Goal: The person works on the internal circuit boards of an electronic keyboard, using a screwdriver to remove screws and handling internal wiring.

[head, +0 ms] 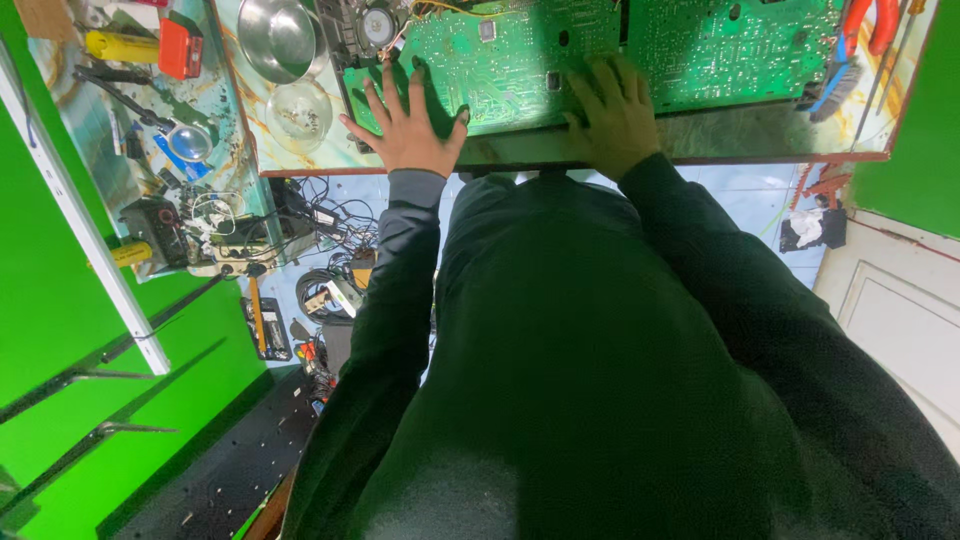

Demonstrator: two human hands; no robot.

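Here both hands lie flat and open, gripping nothing: the left hand and right hand press on a green circuit board whose long axis runs sideways across the table, equally near both.

Electronics repair workshop: green circuit boards, scattered tools, tangled cables.

Two circuit boards are bright green with pale speckled dots. The worktop shows marbled teal and orange. The bowl is silver, the sleeves dark grey, the wall green.
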